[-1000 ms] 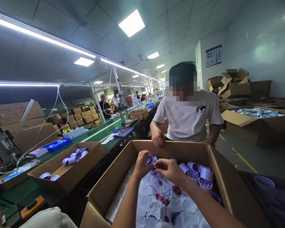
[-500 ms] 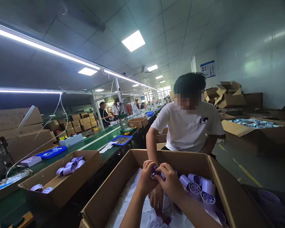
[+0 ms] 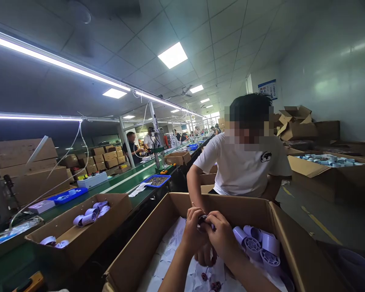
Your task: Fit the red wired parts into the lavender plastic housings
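Note:
Above the large cardboard box, my left hand and my right hand come together around a small purple plastic cylinder. Fingers of both hands are closed on it, and most of the part is hidden; its opening looks dark. Just below, a co-worker's hand reaches into the box, its fingers curled down. Small dark red parts lie on the white sheets under that hand. Several purple plastic cylinders with spoked ends are heaped to the right of my right hand.
The large box's rim surrounds my hands. A co-worker in a white shirt sits across it. To the left, another cardboard box holds several purple cylinders beside a green conveyor line. A blue tray holds small metal pieces.
The co-worker's hand has risen from the box bottom, uncovering small dark red parts. Both my hands stay on the cylinder, slightly lower and farther right in view.

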Demonstrator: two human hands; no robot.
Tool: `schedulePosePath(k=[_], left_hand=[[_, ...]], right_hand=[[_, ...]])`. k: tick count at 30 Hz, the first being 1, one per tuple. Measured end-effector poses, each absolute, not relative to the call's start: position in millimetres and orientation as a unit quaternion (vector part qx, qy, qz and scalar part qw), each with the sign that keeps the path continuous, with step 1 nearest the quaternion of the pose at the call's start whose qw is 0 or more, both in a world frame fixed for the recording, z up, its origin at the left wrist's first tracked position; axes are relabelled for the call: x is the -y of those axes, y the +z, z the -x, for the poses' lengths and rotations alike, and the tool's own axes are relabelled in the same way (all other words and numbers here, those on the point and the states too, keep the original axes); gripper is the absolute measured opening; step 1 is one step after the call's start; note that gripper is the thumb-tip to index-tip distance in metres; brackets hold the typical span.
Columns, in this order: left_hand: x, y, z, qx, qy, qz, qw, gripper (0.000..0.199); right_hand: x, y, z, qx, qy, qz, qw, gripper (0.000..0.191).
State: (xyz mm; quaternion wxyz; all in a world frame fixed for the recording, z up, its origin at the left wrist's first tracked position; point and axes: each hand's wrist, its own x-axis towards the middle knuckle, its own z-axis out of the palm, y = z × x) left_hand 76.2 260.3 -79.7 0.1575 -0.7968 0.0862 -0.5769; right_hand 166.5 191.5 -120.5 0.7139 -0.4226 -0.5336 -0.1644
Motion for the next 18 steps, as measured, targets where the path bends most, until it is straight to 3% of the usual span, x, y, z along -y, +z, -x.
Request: schedulePosePath(k=[3,7,11,18], left_hand=[[-254,-79,-77,-0.099,-0.577,0.796,0.150,0.033],[-252,-80,-78,-0.129,-0.563,0.804,0.142,0.039],[-254,-84,-81,-0.121,-0.530,0.830,0.125,0.038],[-255,-92,-85,-0.114,-0.518,0.839,0.122,0.038]], right_hand=[[-193,-119,-165,0.508,-0.143,0.400,0.749,0.005],[-183,-110,-164,0.452,-0.024,0.444,0.773,0.013],[-165,-100,-167,0.479,0.035,0.513,0.712,0.021],[-167,-104,-165,0.501,-0.027,0.611,0.612,0.022]])
